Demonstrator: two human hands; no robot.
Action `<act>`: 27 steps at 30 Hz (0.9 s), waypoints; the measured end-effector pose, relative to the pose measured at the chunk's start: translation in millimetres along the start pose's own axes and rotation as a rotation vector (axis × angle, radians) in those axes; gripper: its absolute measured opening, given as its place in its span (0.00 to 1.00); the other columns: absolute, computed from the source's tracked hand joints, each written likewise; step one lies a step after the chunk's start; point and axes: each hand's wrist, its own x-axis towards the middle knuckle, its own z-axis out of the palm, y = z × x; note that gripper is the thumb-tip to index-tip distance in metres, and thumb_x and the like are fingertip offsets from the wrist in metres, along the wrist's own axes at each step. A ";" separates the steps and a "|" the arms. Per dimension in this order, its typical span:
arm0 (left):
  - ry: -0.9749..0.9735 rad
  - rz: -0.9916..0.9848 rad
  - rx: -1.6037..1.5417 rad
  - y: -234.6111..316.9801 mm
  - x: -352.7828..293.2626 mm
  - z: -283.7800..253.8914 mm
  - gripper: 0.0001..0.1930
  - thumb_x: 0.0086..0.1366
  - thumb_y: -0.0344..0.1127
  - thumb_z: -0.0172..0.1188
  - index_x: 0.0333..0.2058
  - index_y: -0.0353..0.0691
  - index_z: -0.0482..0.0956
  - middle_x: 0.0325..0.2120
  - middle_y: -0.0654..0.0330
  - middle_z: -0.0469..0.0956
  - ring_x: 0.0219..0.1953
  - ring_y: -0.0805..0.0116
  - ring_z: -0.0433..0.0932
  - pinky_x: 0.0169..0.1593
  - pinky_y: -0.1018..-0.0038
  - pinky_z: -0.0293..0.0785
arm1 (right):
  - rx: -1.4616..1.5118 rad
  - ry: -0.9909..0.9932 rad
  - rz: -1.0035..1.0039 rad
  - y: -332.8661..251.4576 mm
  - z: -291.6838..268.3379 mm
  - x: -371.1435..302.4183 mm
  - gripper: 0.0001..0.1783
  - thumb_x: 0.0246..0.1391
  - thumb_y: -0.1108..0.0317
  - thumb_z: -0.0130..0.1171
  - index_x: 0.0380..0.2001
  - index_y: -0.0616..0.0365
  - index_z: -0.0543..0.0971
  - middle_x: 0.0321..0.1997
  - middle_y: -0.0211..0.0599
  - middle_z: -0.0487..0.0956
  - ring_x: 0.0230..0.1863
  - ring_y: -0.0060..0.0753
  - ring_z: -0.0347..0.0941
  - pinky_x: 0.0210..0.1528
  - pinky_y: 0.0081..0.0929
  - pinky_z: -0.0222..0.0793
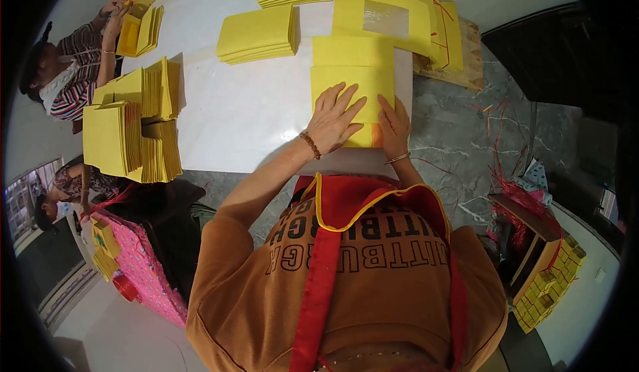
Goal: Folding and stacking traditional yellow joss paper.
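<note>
A yellow paper sheet with folded creases (353,56) lies at the near right part of the white table. My left hand (335,116) rests flat on it with fingers spread. At the sheet's right edge, my right hand (394,124) lies with its fingers stretched out along the side. An orange patch shows at the sheet's near end between my hands. Just beyond it lies another yellow sheet (416,22) with a clear window. A stack of folded yellow pieces (256,34) sits to the left of that.
Several stacks of yellow folded paper (110,139) stand along the white table's (226,116) left edge. More yellow sheets lie on a wooden pallet (471,56) at the right. Across at the far left, a person (73,72) handles a yellow box. Red strands (512,199) lie at the right.
</note>
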 end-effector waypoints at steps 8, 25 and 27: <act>0.034 0.142 0.305 -6.3 3.7 4.8 0.25 0.55 0.40 0.54 0.51 0.35 0.66 0.49 0.46 0.65 0.47 0.53 0.64 0.47 0.61 0.61 | 0.626 0.016 0.189 13.8 -5.6 1.3 0.16 0.53 0.76 0.46 0.46 0.61 0.74 0.56 0.45 0.67 0.56 0.32 0.63 0.57 0.24 0.56; 0.589 0.092 0.555 -88.2 38.9 -136.8 0.25 0.50 0.22 0.50 0.48 0.52 0.72 0.42 0.66 0.75 0.41 0.64 0.72 0.45 0.69 0.62 | 0.899 0.046 0.438 11.1 -23.7 11.4 0.24 0.61 0.58 0.40 0.54 0.64 0.63 0.51 0.44 0.70 0.53 0.35 0.65 0.58 0.28 0.56; 0.585 0.048 0.612 -126.2 34.4 -143.0 0.26 0.49 0.22 0.51 0.48 0.54 0.71 0.44 0.67 0.74 0.42 0.66 0.71 0.46 0.67 0.60 | 0.820 0.043 0.375 20.8 -20.7 8.3 0.21 0.61 0.61 0.41 0.52 0.64 0.66 0.49 0.43 0.71 0.52 0.34 0.66 0.57 0.28 0.58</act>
